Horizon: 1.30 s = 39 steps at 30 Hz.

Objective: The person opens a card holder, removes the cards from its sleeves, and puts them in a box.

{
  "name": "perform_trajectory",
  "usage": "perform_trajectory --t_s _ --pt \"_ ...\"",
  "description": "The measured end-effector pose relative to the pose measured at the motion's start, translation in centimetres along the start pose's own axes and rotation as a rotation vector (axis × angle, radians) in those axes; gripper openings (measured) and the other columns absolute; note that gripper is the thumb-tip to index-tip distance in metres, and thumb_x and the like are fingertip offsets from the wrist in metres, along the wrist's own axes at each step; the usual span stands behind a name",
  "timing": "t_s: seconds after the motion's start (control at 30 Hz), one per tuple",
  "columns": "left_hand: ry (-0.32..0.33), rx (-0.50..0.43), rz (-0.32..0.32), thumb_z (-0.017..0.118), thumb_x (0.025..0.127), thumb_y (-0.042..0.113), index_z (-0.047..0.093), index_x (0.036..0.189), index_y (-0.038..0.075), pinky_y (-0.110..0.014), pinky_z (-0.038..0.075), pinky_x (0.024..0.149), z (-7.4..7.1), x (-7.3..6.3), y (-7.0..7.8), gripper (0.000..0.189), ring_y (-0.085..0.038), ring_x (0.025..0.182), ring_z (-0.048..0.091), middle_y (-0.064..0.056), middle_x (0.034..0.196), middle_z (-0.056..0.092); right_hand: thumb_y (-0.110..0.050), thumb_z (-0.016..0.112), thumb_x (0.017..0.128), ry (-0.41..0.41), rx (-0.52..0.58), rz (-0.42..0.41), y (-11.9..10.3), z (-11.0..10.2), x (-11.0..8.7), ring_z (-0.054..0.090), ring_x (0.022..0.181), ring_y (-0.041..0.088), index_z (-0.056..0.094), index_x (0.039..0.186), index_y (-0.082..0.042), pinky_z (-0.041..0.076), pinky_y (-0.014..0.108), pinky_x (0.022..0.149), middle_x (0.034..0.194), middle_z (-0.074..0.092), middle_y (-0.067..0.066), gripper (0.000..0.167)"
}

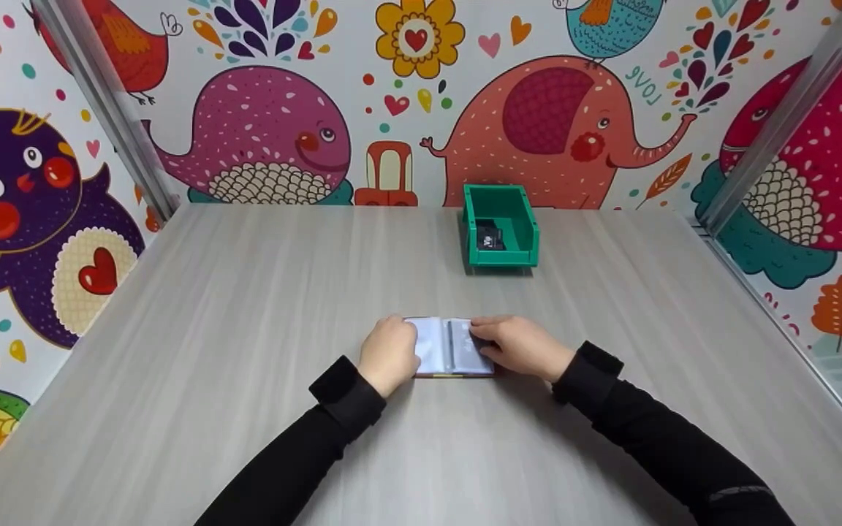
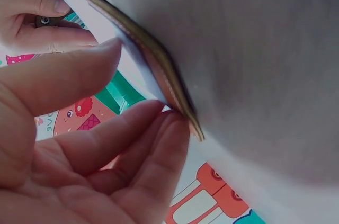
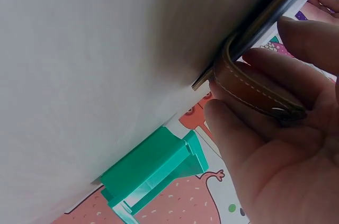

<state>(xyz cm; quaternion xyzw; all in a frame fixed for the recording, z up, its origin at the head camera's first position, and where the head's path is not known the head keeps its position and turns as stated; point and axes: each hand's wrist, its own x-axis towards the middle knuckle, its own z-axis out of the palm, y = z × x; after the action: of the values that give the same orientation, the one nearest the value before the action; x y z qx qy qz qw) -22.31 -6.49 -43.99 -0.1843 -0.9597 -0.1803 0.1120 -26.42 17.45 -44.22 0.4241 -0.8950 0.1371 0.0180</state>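
Note:
A small card holder [image 1: 430, 349] lies spread on the table between both hands, with clear plastic sleeves facing up. Its right sleeve looks greyer, with faint light marks. My left hand [image 1: 389, 354] holds the left side; in the left wrist view the thumb is over the sleeves and the fingertips are at the edge of the brown cover [image 2: 168, 70]. On the right side, my right hand [image 1: 527, 345] grips the holder with thumb and fingers. A brown stitched strap [image 3: 249, 90] with a snap end curves out from the cover across the right fingers.
A green bin [image 1: 503, 258] stands beyond the holder, toward the back wall, with small black items [image 1: 489, 235] inside. Printed walls [image 1: 399, 95] enclose the pale wood-grain table [image 1: 260, 307] at the back and sides. Metal posts [image 1: 103, 109] rise at the rear corners.

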Motion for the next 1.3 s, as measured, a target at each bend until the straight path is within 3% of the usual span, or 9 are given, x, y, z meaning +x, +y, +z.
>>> perform_trajectory --t_s 0.73,1.07,1.3 --pt "-0.009 -0.001 -0.017 0.075 0.069 0.0 0.066 0.077 -0.004 -0.045 0.05 0.078 0.1 0.07 0.06 0.013 -0.036 0.083 0.061 -0.017 0.084 0.061 0.003 0.07 0.087 -0.007 0.01 -0.013 -0.32 -0.01 -0.42 0.06 0.118 0.033 0.065 0.123 0.008 0.05 0.045 0.094 0.126 0.063 0.022 0.037" --pt "-0.018 0.024 0.017 0.074 0.07 -0.002 0.062 0.068 0.0 -0.043 0.048 0.085 0.11 0.12 -0.07 0.012 -0.035 0.084 0.061 -0.015 0.08 0.061 0.002 0.071 0.087 -0.008 0.011 -0.041 -0.68 -0.07 -0.53 0.062 0.116 0.03 0.066 0.122 0.006 0.051 0.043 0.092 0.126 0.064 0.02 0.036" --pt "-0.013 0.01 0.008 0.075 0.069 -0.001 0.063 0.069 -0.001 -0.044 0.049 0.08 0.09 0.13 -0.09 0.011 -0.037 0.082 0.061 -0.016 0.08 0.061 0.002 0.072 0.086 -0.02 0.018 -0.076 -0.9 -0.07 -0.56 0.061 0.118 0.028 0.066 0.123 0.006 0.05 0.043 0.094 0.126 0.064 0.018 0.037"
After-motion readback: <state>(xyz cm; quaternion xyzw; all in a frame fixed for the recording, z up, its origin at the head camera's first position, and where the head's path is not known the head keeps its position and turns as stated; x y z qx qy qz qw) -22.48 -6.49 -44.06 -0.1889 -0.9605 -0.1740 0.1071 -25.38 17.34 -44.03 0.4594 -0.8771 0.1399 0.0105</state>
